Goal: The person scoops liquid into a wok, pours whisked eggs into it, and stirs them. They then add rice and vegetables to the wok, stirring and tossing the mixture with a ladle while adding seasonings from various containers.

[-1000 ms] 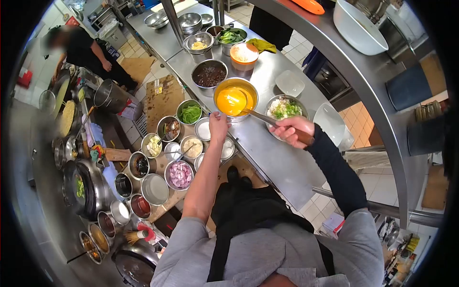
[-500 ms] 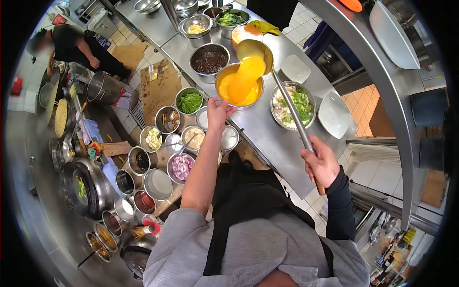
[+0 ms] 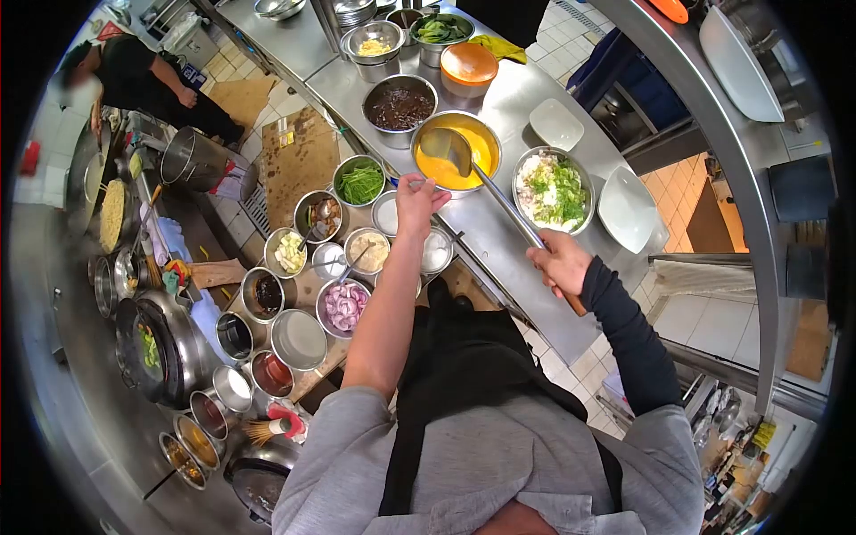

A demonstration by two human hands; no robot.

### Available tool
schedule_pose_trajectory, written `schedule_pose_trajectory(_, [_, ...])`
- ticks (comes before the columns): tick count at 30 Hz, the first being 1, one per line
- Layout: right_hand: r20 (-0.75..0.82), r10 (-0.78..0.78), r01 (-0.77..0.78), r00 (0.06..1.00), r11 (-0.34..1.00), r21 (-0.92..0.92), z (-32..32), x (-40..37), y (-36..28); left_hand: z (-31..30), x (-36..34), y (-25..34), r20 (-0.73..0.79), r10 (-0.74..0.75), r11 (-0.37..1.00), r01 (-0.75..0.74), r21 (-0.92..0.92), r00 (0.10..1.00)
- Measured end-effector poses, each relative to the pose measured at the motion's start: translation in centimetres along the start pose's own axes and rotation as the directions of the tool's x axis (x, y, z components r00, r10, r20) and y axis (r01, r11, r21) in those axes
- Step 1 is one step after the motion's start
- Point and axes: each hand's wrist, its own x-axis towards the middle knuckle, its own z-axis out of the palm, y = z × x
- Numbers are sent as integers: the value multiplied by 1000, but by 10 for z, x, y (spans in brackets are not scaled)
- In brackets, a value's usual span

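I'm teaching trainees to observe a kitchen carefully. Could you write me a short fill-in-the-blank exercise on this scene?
1. The person's ____ hand grips the ladle.
2. The person wears a black ____ over a grey shirt.
3. The dish just beyond the bowl of chopped greens is coloured ____.
4. The tub beside the cloth is coloured ____.

Missing words: right; apron; white; orange.
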Motion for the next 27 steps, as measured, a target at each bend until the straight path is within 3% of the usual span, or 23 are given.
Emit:
schedule_pose_trajectory(2, [75,29,-30,997,1000,6,-9,8,-13,-3,4,-4,10,13,1000,-13,-11,1000])
schedule_pose_trajectory(6, [274,159,-250,949,906,340,-41,15,-31,-3,4,-7,14,29,1000,-29,-9,999])
schedule_pose_trajectory(11, [357,80,-325,931,628,707,-43,0,9,2,0,-6,-10,29,1000,-29,-2,1000])
schedule_pose_trajectory(14, [389,-63,-324,919,441,837,-23,-7,42,-1,-1,-7,-7,26,1000,-26,-1,1000])
schedule_pose_trajectory(20, [256,-140,-179,957,409,895,23,-19,54,-5,3,-11,9,48,999,-48,-6,999])
schedule_pose_trajectory(24, [221,-131,-149,966,416,897,37,-21,57,-4,4,-12,-8,51,999,-51,-16,999])
schedule_pose_trajectory(27, [272,-122,-213,955,361,908,34,-25,51,-6,4,-13,6,49,999,-49,-19,999])
